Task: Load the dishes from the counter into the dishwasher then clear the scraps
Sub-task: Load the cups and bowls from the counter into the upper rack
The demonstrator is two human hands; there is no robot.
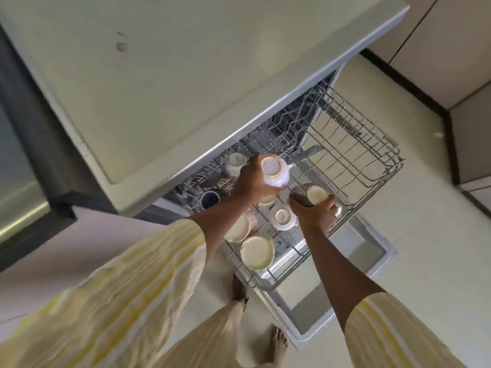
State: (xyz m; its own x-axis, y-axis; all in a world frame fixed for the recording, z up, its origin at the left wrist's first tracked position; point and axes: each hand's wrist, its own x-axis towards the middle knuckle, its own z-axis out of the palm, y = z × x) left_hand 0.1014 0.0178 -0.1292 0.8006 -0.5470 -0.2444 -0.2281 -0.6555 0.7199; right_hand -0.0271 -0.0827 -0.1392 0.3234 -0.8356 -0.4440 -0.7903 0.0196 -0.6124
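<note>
The left hand point(252, 180) grasps one white cup point(273, 170), and the right hand point(316, 215) grasps one dark cup point(305, 195). Two cream bowls point(257, 252) sit beneath the left forearm in the rack point(382, 166).

Beyond the right hand point(316, 212), the upper rack point(358, 144) is open wire, with room to pass. Between the hands and nearer than them, upturned cups point(281, 217) and bowls point(257, 252) crowd it. Past the left hand point(252, 181), the countertop point(186, 102) overhangs more cups.

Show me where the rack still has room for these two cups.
Free: the right part of the dishwasher rack, bare wire from the dark patterned cup in the right hand out to the rim. Crowded: the left part, with upturned cups and bowls below the white cup in the left hand.
</note>
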